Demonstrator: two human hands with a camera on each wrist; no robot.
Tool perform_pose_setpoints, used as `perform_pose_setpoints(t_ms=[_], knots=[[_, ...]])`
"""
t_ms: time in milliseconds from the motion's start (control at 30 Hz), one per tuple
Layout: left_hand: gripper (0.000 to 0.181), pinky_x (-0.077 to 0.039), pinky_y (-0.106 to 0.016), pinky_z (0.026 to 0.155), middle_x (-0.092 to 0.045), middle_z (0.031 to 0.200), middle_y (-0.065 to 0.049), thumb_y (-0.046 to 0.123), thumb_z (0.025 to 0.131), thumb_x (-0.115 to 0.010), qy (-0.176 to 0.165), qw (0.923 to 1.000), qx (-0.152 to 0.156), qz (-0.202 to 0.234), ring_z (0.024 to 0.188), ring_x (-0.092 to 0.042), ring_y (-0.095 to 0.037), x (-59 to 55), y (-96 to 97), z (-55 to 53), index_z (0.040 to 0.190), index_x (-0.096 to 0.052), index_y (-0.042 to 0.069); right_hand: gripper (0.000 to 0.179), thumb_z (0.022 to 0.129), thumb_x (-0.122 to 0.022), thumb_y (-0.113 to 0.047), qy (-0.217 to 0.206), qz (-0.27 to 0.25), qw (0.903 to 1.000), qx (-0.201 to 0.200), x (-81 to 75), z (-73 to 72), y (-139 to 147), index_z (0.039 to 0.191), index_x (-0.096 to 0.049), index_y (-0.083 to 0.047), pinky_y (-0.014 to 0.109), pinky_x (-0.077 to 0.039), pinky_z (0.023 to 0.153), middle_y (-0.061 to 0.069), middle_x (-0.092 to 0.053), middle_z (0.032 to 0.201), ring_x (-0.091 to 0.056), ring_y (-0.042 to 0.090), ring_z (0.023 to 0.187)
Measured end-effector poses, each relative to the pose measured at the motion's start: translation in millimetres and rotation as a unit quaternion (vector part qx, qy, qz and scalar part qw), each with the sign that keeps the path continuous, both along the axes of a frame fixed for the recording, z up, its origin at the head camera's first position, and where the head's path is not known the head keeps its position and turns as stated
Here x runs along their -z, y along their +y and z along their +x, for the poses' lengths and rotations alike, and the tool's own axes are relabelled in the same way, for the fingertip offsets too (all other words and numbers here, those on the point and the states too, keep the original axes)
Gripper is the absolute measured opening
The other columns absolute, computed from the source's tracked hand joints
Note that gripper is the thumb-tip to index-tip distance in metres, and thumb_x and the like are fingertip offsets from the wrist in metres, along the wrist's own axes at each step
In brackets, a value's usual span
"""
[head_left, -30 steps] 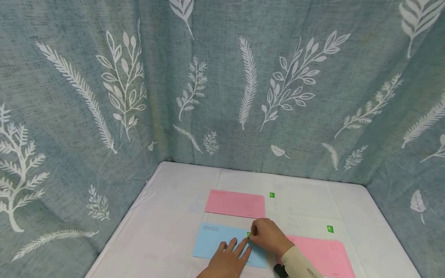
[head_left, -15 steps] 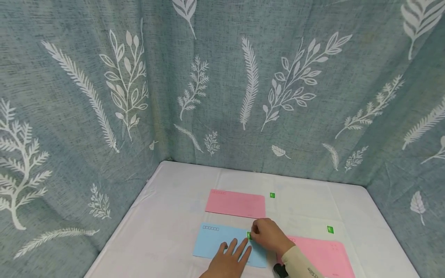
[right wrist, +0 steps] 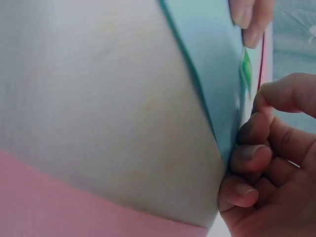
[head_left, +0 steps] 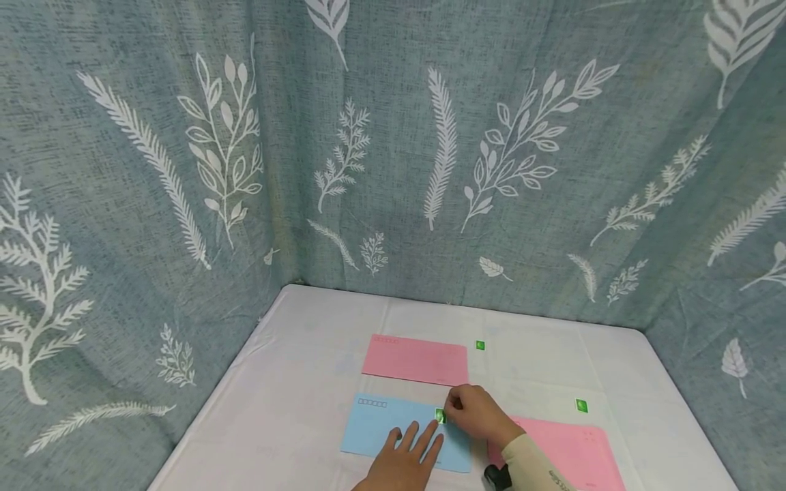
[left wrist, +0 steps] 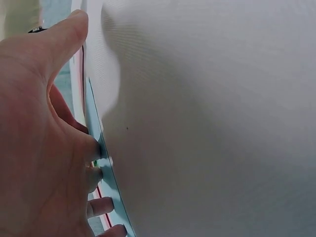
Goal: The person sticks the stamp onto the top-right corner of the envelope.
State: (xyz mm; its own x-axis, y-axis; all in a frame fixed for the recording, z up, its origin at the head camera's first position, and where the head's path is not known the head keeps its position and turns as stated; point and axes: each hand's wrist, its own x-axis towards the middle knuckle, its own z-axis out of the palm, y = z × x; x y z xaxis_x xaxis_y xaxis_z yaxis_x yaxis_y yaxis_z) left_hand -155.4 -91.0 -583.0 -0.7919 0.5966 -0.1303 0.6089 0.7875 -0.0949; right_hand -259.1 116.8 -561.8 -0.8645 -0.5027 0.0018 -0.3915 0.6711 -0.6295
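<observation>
A blue envelope lies on the white table. On its upper right corner is a small green stamp, which looks bowed in the right wrist view. My left hand rests on the envelope with fingers spread, the index fingertip right at the stamp's lower edge. At the stamp's right side is my right hand, its fingers curled and the thumb close against the index finger. I cannot tell whether they pinch the stamp's edge.
Behind lies a pink envelope, with a green stamp to its right. A second pink envelope lies at the right, partly under the right sleeve, with another green stamp above it. Patterned curtains enclose the table.
My right hand has shifted very slightly to the right, and more of the stamp on the blue envelope shows. The left hand stays nearly still, spread on the envelope.
</observation>
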Motion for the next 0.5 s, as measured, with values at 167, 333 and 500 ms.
perform_pose_setpoints(t_ms=[167, 333, 500], knots=[[0.094, -0.046, -0.044, 0.109, -0.034, 0.174, 0.002, 0.085, 0.097, -0.046, 0.012, 0.9999, 0.003, -0.003, 0.151, -0.043, -0.022, -3.4, 0.0, 1.6, 0.168, -0.042, 0.025, 0.020, 0.099, -0.064, -0.008, 0.006, -0.027, 0.9996, -0.008, 8.9, -6.2, 7, 0.081, -0.072, -0.010, 0.031, -0.043, 0.056, -0.007, -0.057, 0.068, -0.051, 0.011, 0.061], [0.093, -0.048, -0.043, 0.106, -0.036, 0.173, 0.002, 0.086, 0.097, -0.046, 0.030, 0.9995, 0.008, 0.002, 0.149, -0.045, -0.021, -3.1, -0.8, 3.2, 0.167, -0.045, 0.025, 0.019, 0.099, -0.065, -0.013, -0.006, -0.027, 0.9995, -0.012, 40.1, -24.9, 15, 0.082, -0.072, -0.014, 0.031, -0.043, 0.055, -0.007, -0.058, 0.068, -0.051, 0.011, 0.061], [0.092, -0.049, -0.042, 0.102, -0.040, 0.172, 0.001, 0.086, 0.097, -0.046, 0.061, 0.9977, 0.024, 0.018, 0.145, -0.048, -0.021, 0.1, -3.2, 4.2, 0.164, -0.049, 0.023, 0.020, 0.099, -0.066, -0.012, -0.015, -0.024, 0.9996, 0.002, 29.2, -18.9, 12, 0.080, -0.071, -0.017, 0.029, -0.043, 0.056, -0.008, -0.058, 0.067, -0.052, 0.011, 0.061]])
